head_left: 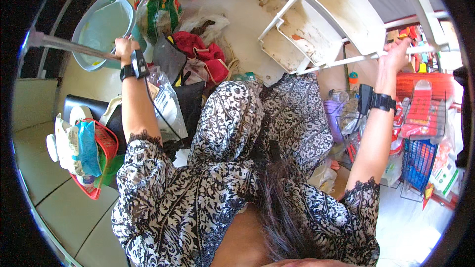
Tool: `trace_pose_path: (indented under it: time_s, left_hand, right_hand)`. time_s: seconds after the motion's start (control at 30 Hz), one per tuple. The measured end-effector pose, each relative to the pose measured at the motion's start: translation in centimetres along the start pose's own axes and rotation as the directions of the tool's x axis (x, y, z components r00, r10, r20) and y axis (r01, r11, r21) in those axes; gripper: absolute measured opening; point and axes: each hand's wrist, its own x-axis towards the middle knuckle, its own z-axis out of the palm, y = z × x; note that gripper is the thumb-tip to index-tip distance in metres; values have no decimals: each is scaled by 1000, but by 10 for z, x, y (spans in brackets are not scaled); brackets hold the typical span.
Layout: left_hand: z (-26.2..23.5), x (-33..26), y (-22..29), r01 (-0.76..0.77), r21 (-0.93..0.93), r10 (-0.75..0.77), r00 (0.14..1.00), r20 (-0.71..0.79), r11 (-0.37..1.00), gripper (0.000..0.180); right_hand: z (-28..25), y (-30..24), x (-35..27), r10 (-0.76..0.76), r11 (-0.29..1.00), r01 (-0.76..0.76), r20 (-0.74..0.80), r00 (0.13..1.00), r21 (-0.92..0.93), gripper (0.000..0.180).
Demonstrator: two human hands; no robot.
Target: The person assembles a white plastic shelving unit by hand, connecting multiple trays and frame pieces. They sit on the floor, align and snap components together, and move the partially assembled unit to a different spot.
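Note:
My left hand [127,48], at the upper left, is closed round the end of a grey metal bar [74,46]. Just behind it stands a pale blue bucket [132,15], its rim close to my fingers. Over at the upper right, my right hand [396,53] grips a white tube of a tilted white shelf rack [316,62]. The shelves [297,33] of this rack carry brown stains and small bits of debris. Each wrist wears a black strap with a small device. Both arms are stretched wide apart.
Bags and red cloth [210,57] lie heaped beyond my knees. At left, a red basket [106,141] holds packets and bottles. Wire baskets, one blue [419,163], crowd the right beside a red package [424,113]. Pale floor [237,5] shows dirt near the rack.

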Motion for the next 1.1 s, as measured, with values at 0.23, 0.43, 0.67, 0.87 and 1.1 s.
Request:
trace_pose_path:
  time_s: [0.23, 0.43, 0.67, 0.87, 1.1]
  left_hand:
    - [-63, -16, 37, 101, -847, -396, 908, -136, 523, 20]
    - [-9, -2, 15, 24, -600, -221, 941, -257, 800, 21]
    - [107, 29, -17, -219, -250, 190, 973, -135, 943, 24]
    - [138, 8, -8, -54, -268, 55, 998, -4, 962, 18]
    - [121, 3, -18, 216, -301, -181, 973, 141, 929, 20]
  right_hand:
    - [12, 10, 8, 14, 998, -14, 2, 1000, -53, 43]
    - [25, 13, -1, 44, 995, -42, 26, 999, -86, 43]
    - [25, 19, 0, 50, 996, -40, 133, 990, -76, 42]
    - [22, 18, 3, 104, 994, -113, 275, 956, 14, 43]
    - [-10, 4, 3, 42, 997, -66, 506, 862, 29, 43]
